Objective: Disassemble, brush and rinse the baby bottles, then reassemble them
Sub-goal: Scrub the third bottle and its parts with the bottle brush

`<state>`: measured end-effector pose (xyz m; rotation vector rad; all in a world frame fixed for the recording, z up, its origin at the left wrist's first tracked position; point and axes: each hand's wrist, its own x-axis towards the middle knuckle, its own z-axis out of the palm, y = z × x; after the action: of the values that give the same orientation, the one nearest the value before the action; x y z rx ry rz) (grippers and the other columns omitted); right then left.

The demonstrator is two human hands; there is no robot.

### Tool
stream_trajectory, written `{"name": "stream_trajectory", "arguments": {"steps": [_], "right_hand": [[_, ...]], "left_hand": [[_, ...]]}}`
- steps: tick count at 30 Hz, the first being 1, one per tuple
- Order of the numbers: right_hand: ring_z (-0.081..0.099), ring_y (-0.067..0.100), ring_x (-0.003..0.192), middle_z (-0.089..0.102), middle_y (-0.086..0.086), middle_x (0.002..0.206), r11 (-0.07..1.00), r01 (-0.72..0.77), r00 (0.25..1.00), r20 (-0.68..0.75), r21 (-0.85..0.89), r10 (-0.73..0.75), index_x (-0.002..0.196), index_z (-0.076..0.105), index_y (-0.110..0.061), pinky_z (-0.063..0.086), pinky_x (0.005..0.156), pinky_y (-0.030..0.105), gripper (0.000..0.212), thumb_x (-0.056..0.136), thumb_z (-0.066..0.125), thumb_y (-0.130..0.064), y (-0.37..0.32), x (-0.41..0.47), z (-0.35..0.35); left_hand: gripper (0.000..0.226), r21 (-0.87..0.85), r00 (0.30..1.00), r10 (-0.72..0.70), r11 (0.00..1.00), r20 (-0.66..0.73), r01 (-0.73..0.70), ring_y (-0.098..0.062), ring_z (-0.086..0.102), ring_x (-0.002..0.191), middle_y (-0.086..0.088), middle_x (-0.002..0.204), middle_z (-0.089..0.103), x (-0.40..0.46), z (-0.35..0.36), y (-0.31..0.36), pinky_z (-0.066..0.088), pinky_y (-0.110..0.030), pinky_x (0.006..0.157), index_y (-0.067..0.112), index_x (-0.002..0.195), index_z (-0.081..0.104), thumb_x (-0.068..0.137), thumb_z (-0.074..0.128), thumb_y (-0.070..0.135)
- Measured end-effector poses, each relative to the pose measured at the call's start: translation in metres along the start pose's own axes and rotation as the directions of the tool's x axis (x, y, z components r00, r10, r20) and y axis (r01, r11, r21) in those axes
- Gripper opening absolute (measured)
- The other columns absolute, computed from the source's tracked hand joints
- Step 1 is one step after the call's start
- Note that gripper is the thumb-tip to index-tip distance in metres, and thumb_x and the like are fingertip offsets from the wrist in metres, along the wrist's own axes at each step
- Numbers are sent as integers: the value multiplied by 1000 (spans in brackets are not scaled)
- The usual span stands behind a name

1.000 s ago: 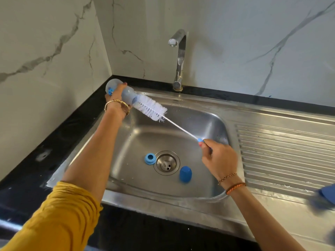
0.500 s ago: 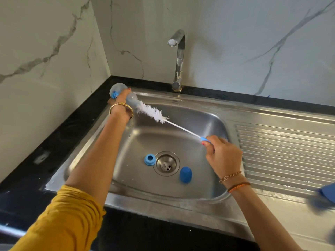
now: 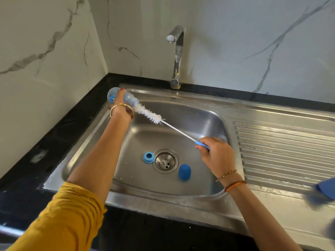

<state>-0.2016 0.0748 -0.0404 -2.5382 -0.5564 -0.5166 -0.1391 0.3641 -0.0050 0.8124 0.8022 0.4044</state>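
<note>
Blue cap (image 3: 184, 172) and ring (image 3: 149, 157) lie in the sink (image 3: 190, 113), so disassembly looks done; left hand (image 3: 121, 111) holds the bottle (image 3: 120, 97), right hand (image 3: 216, 154) pinches the brush (image 3: 149, 115) at its mouth, rinsing and reassembly remain.

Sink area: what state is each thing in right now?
Tap: off, no water visible.
Bottle: uncapped, held sideways in left hand.
Brush: tip in the bottle's mouth, handle pinched by right hand.
Blue collar ring: loose in basin.
Blue cap: loose in basin.
</note>
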Motion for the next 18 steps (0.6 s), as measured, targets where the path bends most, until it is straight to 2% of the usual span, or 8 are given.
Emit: {"name": "stream_trajectory", "arguments": {"steps": [3, 5, 7, 9, 11, 13, 15, 18], "right_hand": [[50, 27, 40, 57, 12, 53, 979, 98, 987, -112, -181, -119, 69, 68, -2, 37, 36, 25, 12, 80, 64, -6, 0, -6, 3], [46, 23, 43, 57, 15, 50, 972, -193, 977, 116, 134, 178, 69, 68, 1, 33, 41, 26, 25, 90, 57, -9, -6, -3, 0], [37, 8, 34, 50, 2, 39, 603, -657, 738, 546, 452, 396, 67, 65, -3, 27, 34, 18, 33, 94, 53, -18, -6, 3, -8], [26, 1, 31, 41, -7, 40, 331, -843, 527, 773, 424, 353, 69, 62, -9, 17, 30, 12, 34, 95, 49, -26, -3, 4, -12], [28, 2, 35, 42, -5, 47, 411, -798, 577, 754, 440, 315, 71, 65, -10, 19, 33, 13, 34, 95, 49, -28, -2, 2, -11], [40, 4, 39, 51, -2, 52, 642, -605, 760, 580, 471, 291, 72, 67, -10, 31, 41, 17, 28, 92, 55, -27, -7, 0, -9], [54, 9, 51, 61, 1, 60, 877, -335, 913, 349, 344, 211, 81, 64, -16, 43, 52, 23, 16, 84, 66, -31, -11, 0, -6], [61, 21, 65, 67, 3, 74, 989, -137, 988, 84, 61, 132, 91, 66, -13, 44, 55, 26, 22, 79, 72, -30, -12, 1, -5]], "left_hand": [[66, -45, 997, -18, 999, 81, 22, -20, 55, 103, -9, 132, 50, 0, 1, 4, 50, -29, 82, 12, 137, 38, 83, 63, 41], [59, -149, 991, -18, 988, 132, 38, -21, 59, 95, -11, 120, 57, -2, 3, 3, 52, -32, 80, 10, 131, 41, 83, 66, 34], [48, -182, 990, -9, 983, 140, 35, -22, 64, 84, -10, 98, 62, -4, 3, 3, 55, -36, 76, 10, 115, 46, 79, 71, 29], [43, -153, 988, -10, 988, 153, 34, -21, 64, 78, -9, 89, 62, -4, 3, 4, 56, -38, 79, 10, 107, 46, 78, 72, 28], [37, -111, 987, -10, 993, 158, 27, -18, 62, 76, -7, 86, 61, -6, 3, 2, 53, -36, 86, 10, 106, 46, 83, 67, 29], [32, -115, 991, -28, 992, 132, 43, -14, 59, 74, -5, 86, 60, -8, 4, 0, 51, -29, 81, 11, 100, 46, 87, 61, 36], [35, -169, 996, -48, 984, 79, 60, -16, 59, 85, -7, 104, 59, -11, 8, -1, 48, -27, 84, 13, 103, 44, 88, 58, 42], [63, -55, 999, 43, 997, -33, -45, -21, 57, 111, -7, 127, 52, -10, 7, -2, 48, -30, 92, 14, 132, 40, 82, 63, 45]]}}
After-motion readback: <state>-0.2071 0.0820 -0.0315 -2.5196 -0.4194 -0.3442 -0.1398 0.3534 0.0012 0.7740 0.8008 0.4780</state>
